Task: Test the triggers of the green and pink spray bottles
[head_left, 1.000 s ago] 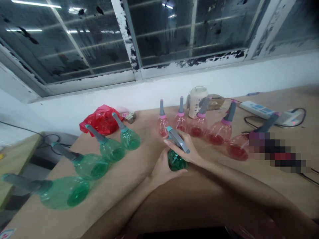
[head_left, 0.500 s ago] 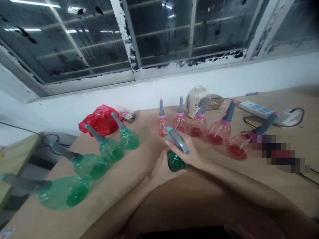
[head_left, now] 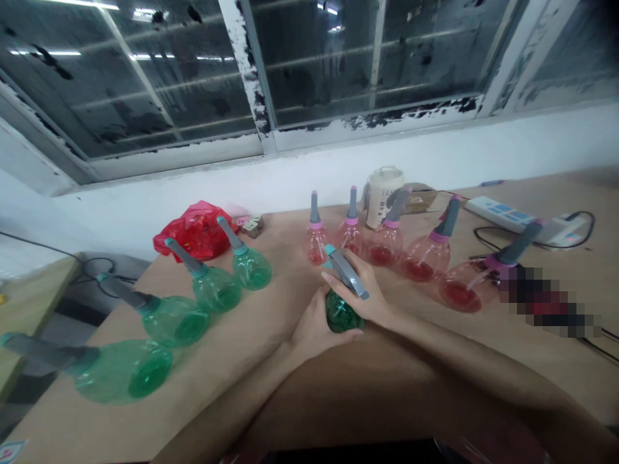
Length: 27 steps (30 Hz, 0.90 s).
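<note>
Both your hands are closed on one green spray bottle (head_left: 344, 314), which sits between them, close in front of you, above or on the wooden tabletop (head_left: 285, 258); whether its base touches the surface you cannot tell, because your fingers cover the lower part. Your left hand (head_left: 309, 322) cups the clear green body from the left, with one digit stretched along its near side. Your right hand (head_left: 370, 287) wraps in from the right, high up, its thumb laid across just under the grey sprayer head (head_left: 348, 273), whose teal tip points away from you and to the left. Left of your grip, four matching green spray bottles (head_left: 218, 290) stand in a slanting row, the farthest in nearest your hands' depth and the closest well apart near the table's left side. Just beyond your grip and curving off to its right stand five pink spray bottles (head_left: 425, 259) with grey heads and pink collars. Behind those is a white lidded cup (head_left: 383, 201), with a power strip (head_left: 505, 214) farther right. Beyond the green row, to the far left of your grip, lies a crumpled red plastic bag (head_left: 193, 232).
</note>
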{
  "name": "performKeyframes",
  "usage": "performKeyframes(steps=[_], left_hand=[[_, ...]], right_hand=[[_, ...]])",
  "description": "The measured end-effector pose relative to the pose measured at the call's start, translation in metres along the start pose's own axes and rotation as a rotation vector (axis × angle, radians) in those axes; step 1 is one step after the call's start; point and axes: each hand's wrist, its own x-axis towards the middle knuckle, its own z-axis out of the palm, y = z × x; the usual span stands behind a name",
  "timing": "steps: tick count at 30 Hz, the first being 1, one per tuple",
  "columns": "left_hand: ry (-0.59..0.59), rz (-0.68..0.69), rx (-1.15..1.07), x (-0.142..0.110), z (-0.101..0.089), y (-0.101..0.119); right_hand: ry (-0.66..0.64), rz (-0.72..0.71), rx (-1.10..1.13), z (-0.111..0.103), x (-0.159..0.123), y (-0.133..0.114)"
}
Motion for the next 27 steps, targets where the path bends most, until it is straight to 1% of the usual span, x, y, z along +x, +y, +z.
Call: performKeyframes(steps=[10,19,23,27], left_hand=[[-0.038,-0.013,0.005,0.001,-0.001,-0.0006],[-0.029,-0.026,-0.007,-0.0018,0.0009,-0.003],[-0.016,0.0,0.004,-0.0005,0.0006,-0.0019],[-0.031,0.006,-0.005,0.0015,-0.0021,0.0016]], right_hand=[[-0.026,0.007,0.029,-0.0011,0.0003,-0.0004],[-0.089,0.014,0.06,-0.0021,0.0027,-0.0006],[-0.113,0.012,0.017,-0.0031,0.0051,-0.0014],[-0.123,-0.005,-0.03,-0.0038,0.0063,-0.0022]])
